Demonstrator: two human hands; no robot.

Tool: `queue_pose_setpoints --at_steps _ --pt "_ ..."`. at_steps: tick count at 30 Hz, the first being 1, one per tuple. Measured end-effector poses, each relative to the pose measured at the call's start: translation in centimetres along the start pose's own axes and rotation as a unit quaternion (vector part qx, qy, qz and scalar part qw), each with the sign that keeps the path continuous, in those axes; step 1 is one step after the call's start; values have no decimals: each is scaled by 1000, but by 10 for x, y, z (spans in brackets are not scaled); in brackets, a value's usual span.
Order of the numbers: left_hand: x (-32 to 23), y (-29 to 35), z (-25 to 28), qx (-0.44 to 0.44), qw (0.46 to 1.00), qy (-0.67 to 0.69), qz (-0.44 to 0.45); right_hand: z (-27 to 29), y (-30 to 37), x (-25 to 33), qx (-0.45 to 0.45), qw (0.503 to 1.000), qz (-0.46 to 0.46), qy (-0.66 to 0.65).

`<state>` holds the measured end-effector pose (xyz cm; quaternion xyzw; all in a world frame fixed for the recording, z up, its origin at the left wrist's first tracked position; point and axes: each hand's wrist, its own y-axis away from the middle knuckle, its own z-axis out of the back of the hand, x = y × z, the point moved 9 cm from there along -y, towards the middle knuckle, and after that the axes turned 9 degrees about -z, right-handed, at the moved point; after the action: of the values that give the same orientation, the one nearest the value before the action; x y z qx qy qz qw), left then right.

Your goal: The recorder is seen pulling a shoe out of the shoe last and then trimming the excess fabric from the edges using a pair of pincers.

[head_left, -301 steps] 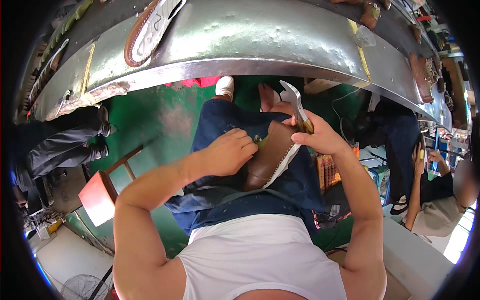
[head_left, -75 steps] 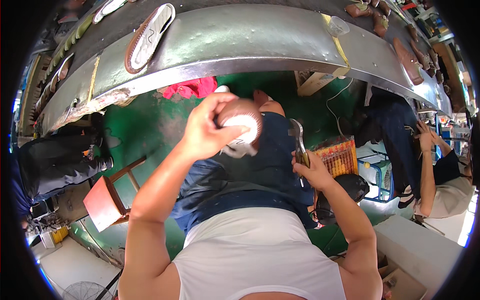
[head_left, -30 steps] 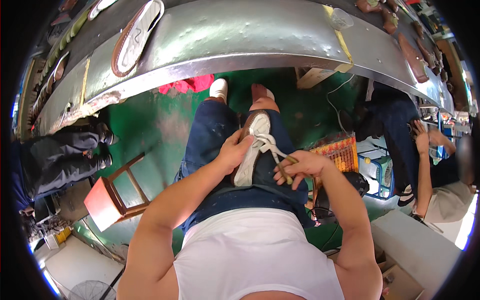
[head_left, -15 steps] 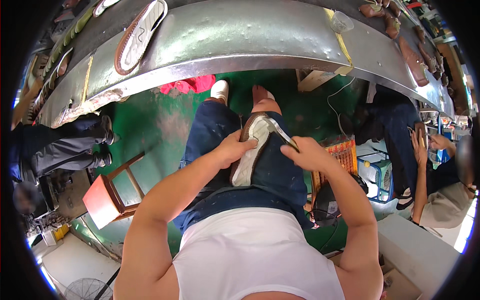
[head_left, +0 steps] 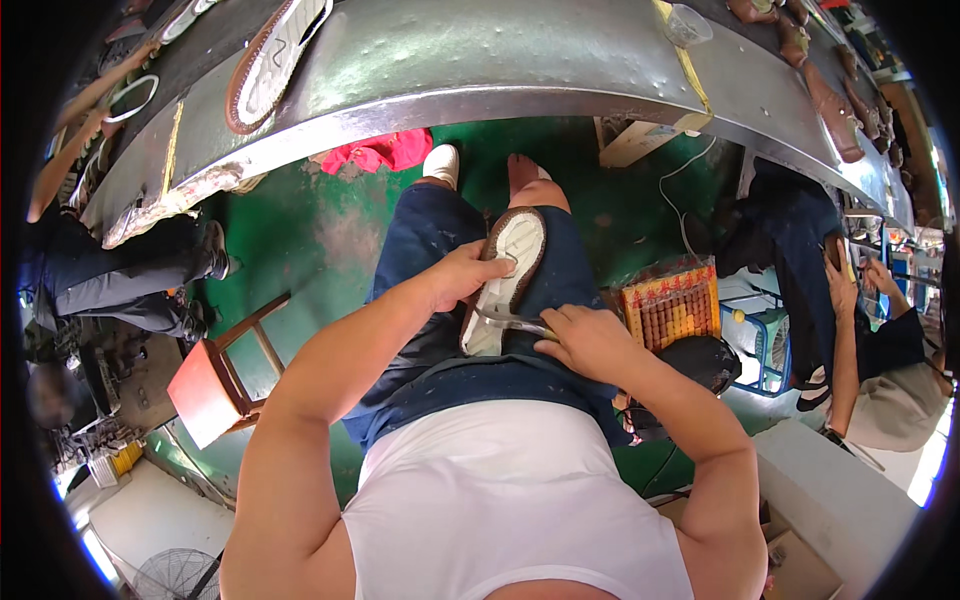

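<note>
Left hand (head_left: pixel 464 277) clamped on shoe (head_left: pixel 521 240), right hand (head_left: pixel 590 341) on pincers (head_left: pixel 516 322)

Shoe lies on the lap (head_left: pixel 560 255), white underside up, brown at the rim; left thumb rests on the white. Right hand closed round the handle end; pincers cross the shoe's near part. Whether they bite the edge: cannot tell. Second shoe (head_left: pixel 268 78) on worktop (head_left: pixel 480 62).

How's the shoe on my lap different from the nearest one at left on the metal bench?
The lap shoe is gripped by your left hand; no hand touches the bench shoe. A metal tool in your right hand crosses the lap shoe; none crosses the bench shoe. The frame cuts off the bench shoe's top, not the lap shoe's. Both show whitish undersides with brown edging.
</note>
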<state>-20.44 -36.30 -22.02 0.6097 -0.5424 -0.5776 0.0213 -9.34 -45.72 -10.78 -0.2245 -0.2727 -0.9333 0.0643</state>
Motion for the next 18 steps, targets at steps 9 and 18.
queue_pose_setpoints --at_steps 9,18 --pt "23 47 -19 70 976 -149 -146 -29 19 -35 117 984 -109 -80" --pt "23 38 -13 -87 939 -258 -210 26 15 -27 -50 968 -94 -227"
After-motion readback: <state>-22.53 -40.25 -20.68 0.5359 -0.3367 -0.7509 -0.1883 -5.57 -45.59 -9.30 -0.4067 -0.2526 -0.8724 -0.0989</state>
